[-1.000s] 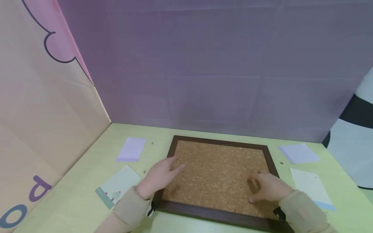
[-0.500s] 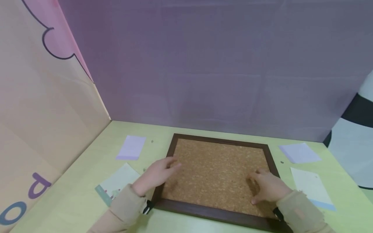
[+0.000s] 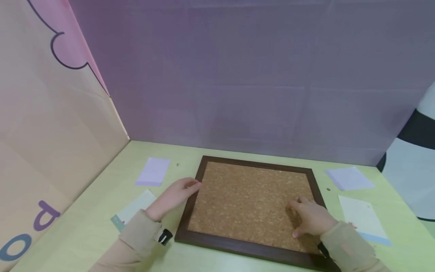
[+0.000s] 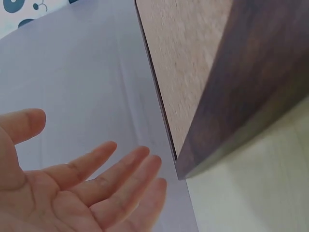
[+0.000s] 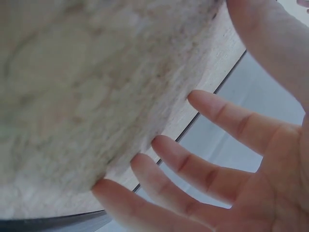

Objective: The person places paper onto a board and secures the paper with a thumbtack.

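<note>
In the head view, a dark-framed cork board [image 3: 251,204] lies on a pale green table [image 3: 78,245] between paper sheets [image 3: 153,172], a person's left hand [image 3: 175,196] at its left edge, the right hand [image 3: 310,217] over its right side. In the left wrist view, the left hand's parted fingers hold nothing near the frame. In the right wrist view, the right hand's spread fingers meet the cork, gripping nothing.
</note>
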Demonstrator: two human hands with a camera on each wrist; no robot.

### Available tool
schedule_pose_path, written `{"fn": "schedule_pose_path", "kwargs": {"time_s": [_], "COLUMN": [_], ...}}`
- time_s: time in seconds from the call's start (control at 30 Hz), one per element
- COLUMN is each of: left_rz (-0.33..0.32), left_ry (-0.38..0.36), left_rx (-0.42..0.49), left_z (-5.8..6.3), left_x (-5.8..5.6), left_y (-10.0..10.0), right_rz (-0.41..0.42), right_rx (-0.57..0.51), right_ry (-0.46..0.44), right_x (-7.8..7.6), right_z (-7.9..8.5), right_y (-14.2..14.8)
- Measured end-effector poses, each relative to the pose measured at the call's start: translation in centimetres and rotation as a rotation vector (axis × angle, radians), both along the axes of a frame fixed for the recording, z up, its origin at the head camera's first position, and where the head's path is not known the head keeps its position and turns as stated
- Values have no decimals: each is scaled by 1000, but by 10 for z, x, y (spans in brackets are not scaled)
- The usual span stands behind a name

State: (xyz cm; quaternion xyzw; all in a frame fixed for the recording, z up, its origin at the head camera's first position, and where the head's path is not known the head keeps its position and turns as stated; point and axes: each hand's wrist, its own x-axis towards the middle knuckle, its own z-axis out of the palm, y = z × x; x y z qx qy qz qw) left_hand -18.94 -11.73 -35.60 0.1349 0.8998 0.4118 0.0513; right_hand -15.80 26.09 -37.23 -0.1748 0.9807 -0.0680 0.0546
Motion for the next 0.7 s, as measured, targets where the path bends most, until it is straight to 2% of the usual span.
{"fn": "schedule_pose_path", "kwargs": {"time_s": [0.13, 0.37, 0.7], "left_rz": [7, 24, 65], "left_ry": [3, -39, -41], "left_rx": [-12, 21, 0], "left_z": [2, 5, 6], "left_x": [-3, -9, -19], "left_y": [-5, -15, -32], "right_rz": [2, 5, -5], "right_rx": [-3, 8, 10], "right_ry": [-6, -5, -15], "right_x": [0, 0, -1], "right_z": [0, -1, 0], "right_y": [-1, -1, -1]}}
